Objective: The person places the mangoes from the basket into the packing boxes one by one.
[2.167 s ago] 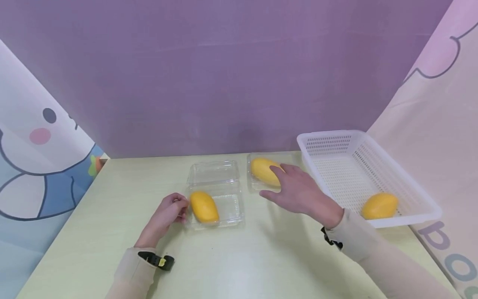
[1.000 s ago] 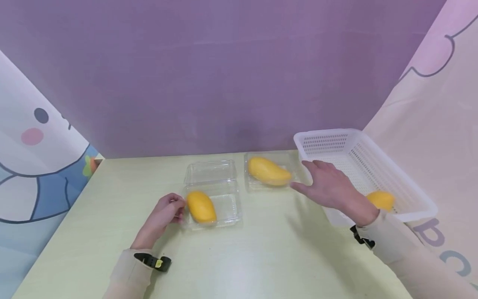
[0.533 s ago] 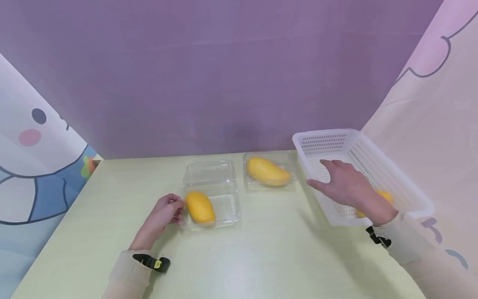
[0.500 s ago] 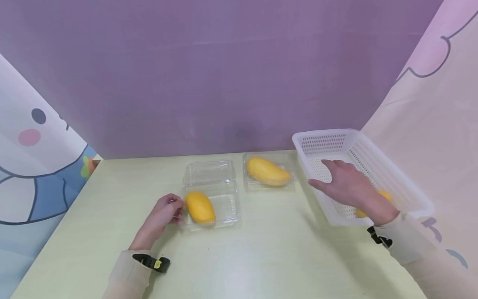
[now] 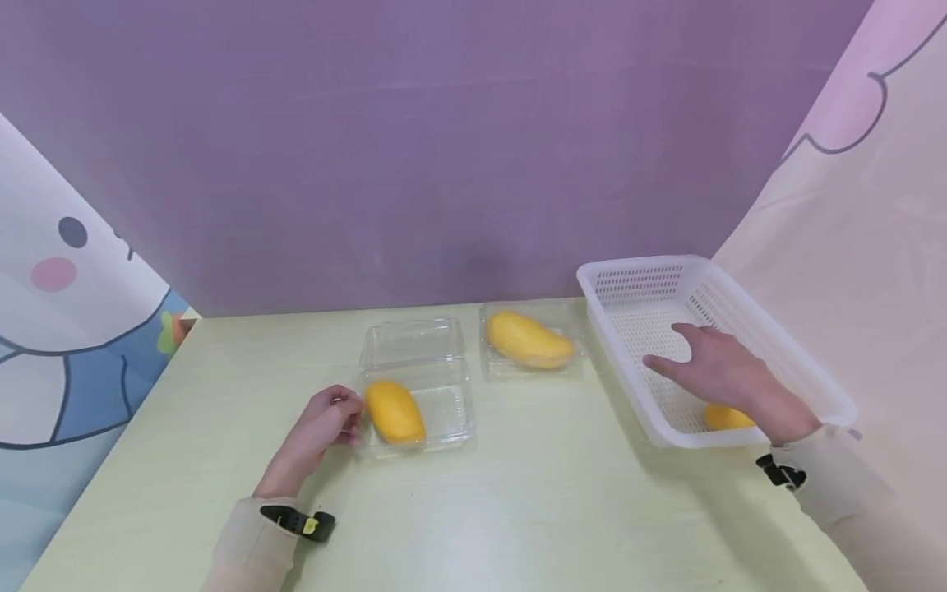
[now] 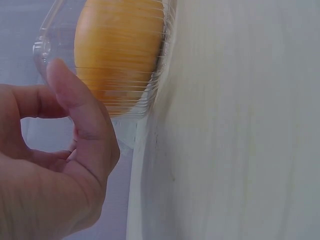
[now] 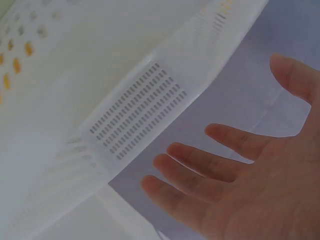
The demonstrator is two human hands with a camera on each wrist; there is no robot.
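My left hand (image 5: pixel 325 426) is at the left edge of an opened clear plastic clamshell container (image 5: pixel 449 411), its curled fingers and thumb pinching the rim. Inside that container lies a yellow mango (image 5: pixel 395 411); the left wrist view shows the mango (image 6: pixel 119 45) through the ribbed clear wall. My right hand (image 5: pixel 721 370) is over the white plastic basket (image 5: pixel 614 345) with thumb and fingers spread and nothing in them. Below its wrist another mango (image 5: pixel 727 417) lies in the basket, partly hidden. In the right wrist view the straight fingers of my right hand (image 7: pixel 240 175) hang above the basket's rim.
A second clear container (image 5: pixel 570 316) with a mango (image 5: pixel 528 339) in it stands between the first container and the basket. All of them are on a pale table (image 5: pixel 444 518). A purple backdrop (image 5: pixel 399 164) rises behind, with printed cloth at both sides.
My right hand has moved right, away from the mango in the second container, to over the basket, fingers still spread. My left hand stays at the first container's edge. The view has shifted slightly.
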